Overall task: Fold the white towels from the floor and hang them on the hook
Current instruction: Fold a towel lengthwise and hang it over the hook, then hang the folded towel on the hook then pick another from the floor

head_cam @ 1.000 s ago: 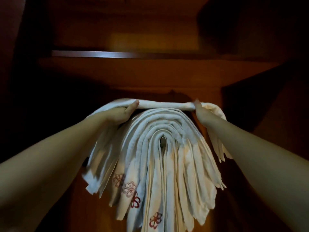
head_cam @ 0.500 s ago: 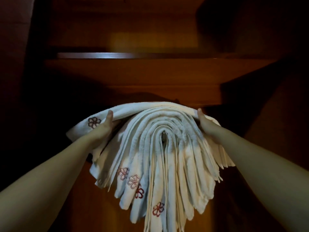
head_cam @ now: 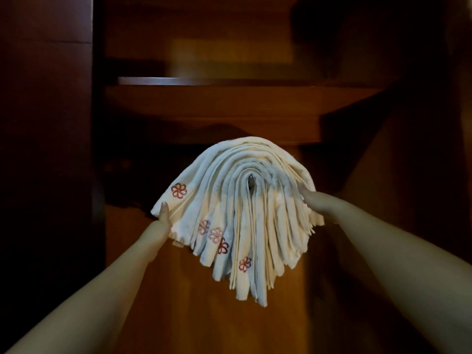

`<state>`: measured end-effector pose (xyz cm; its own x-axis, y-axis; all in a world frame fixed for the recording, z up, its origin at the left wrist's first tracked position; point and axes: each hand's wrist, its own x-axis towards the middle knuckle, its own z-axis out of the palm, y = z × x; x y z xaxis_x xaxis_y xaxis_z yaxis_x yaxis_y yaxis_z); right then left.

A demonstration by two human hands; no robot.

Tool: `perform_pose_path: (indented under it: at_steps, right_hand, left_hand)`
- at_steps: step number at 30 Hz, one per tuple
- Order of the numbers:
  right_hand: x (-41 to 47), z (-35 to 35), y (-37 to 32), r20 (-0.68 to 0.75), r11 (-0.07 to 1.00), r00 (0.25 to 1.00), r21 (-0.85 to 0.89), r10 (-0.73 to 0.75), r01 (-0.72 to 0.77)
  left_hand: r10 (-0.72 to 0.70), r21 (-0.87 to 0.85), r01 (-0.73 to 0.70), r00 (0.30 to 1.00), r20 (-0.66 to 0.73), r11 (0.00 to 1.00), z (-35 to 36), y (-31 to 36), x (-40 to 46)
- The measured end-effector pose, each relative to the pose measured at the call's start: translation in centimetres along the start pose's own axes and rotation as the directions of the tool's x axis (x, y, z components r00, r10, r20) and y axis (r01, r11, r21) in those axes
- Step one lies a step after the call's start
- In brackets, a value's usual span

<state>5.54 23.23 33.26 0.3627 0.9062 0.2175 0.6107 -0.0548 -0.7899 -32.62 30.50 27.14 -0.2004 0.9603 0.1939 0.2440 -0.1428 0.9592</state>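
From the head camera I see a thick bundle of white towels (head_cam: 245, 213) draped over a hook (head_cam: 251, 185); only a small dark glint of it shows at the centre of the nested folds. The layers arch over it and hang down in a fan, several ends carrying red embroidered flowers (head_cam: 179, 190).

My left hand (head_cam: 159, 226) is at the lower left edge of the outermost towel, thumb lying flat on the front of the cloth with the other fingers hidden behind it, so it appears to pinch that edge. My right hand (head_cam: 315, 200) presses against the right side of the bundle; its fingers are buried in the folds and I cannot tell whether they are closed on anything.

The towels hang against a wooden panel (head_cam: 204, 315). Just above them a wooden shelf (head_cam: 229, 98) juts out, close over the top of the arch. Dark wood walls (head_cam: 48, 149) close in on both sides.
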Motion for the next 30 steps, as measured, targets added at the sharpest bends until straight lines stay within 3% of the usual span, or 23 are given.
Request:
perform_pose_path:
  at_steps: [5,11,15,20,24,30]
  right_hand:
    - [-7.2,0.7,1.7,0.041,0.998,0.999,-0.065,0.001,0.002]
    - [-16.9,2.2,3.1,0.108,0.985,0.993,-0.157,-0.056,0.073]
    - [-23.7,2.2,5.5,0.141,0.963,0.982,-0.221,-0.123,0.153]
    - [-31.3,1.8,12.3,0.100,0.942,0.993,-0.320,-0.068,0.097]
    - [-36.4,1.1,20.3,0.093,0.941,0.996,-0.336,-0.002,0.033]
    - [-42.4,-1.3,32.8,0.007,0.909,0.989,-0.396,0.148,-0.134]
  left_hand:
    - [0.050,0.040,-0.055,0.992,0.115,0.998,0.1,0.0,-7.5]
    - [0.306,0.127,-0.367,0.888,0.343,0.922,0.9,-0.2,-16.0]
    - [0.358,0.189,-0.507,0.784,0.508,0.841,2.2,-0.6,-20.9]
    - [0.385,0.248,-0.657,0.661,0.644,0.712,5.5,-2.3,-27.3]
    - [0.320,0.205,-0.674,0.568,0.758,0.710,10.6,-5.6,-31.7]
    - [0.216,0.092,-0.687,0.348,0.912,0.720,22.1,-10.9,-38.4]
